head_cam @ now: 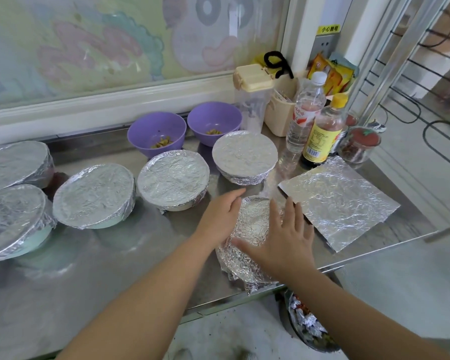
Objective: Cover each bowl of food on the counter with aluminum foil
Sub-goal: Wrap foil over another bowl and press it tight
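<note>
Nearest, at the front edge of the steel counter [115,268], stands the foil-wrapped bowl [252,219] under my hands. My left hand [222,216] lies against its rim at 9 o'clock. The fingers are nearly straight and together, pressing the foil and gripping nothing. My right hand [283,242] lies palm down over the top and the 3 o'clock side, fingers spread, also holding nothing. The foil is crimped down the visible wall, so I judge this bowl all but finished.

At 2 o'clock from my right hand, just beside the bowl, a spare foil sheet [340,201] lies flat. It is near-square, with one corner towards me. The right hand is plainly the nearer to it.

Further out, from 9 round to 12 o'clock, sit five covered bowls [173,179]. Farthest, at 11 and 12 o'clock against the back ledge, two purple bowls [156,131] stand uncovered with scraps of food inside.

These two are outstanding. The sheet would have to travel from 2 o'clock across to 11, beyond the covered row. Only one sheet is visible for two bowls.
</note>
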`<state>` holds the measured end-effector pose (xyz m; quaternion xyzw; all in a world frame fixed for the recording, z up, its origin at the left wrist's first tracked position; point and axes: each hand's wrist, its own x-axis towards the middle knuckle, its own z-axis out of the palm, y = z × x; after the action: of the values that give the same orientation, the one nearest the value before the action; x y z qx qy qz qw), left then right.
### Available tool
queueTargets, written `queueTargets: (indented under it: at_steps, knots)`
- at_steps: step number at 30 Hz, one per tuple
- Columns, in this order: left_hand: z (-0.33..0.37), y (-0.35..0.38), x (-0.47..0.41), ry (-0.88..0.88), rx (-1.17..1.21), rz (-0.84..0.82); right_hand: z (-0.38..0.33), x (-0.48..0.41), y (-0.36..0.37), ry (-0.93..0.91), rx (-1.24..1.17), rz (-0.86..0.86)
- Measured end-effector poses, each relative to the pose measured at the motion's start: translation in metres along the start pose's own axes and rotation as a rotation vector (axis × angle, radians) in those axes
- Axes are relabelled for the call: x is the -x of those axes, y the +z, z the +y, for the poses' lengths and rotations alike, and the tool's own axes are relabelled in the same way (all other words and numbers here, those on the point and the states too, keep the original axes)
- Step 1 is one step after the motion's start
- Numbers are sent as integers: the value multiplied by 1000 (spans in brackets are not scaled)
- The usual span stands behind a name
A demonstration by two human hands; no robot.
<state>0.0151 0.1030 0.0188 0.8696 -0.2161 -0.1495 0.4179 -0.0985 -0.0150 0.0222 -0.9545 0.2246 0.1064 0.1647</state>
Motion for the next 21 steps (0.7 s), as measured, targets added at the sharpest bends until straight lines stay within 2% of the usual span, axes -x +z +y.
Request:
queueTargets:
  at_steps: [7,14,19,21]
  knots:
    - [-18,8,-5,-144,146,-53,-1,3,3,-68,132,-72]
    - [-30,10,-11,-313,426,-102,-3,3,2,-69,165,-108]
    - [-40,11,-13,-355,452,-161,-3,3,3,-72,178,-104]
    - [-39,5,-19,-383,381,-223,-3,3,3,-75,182,-108]
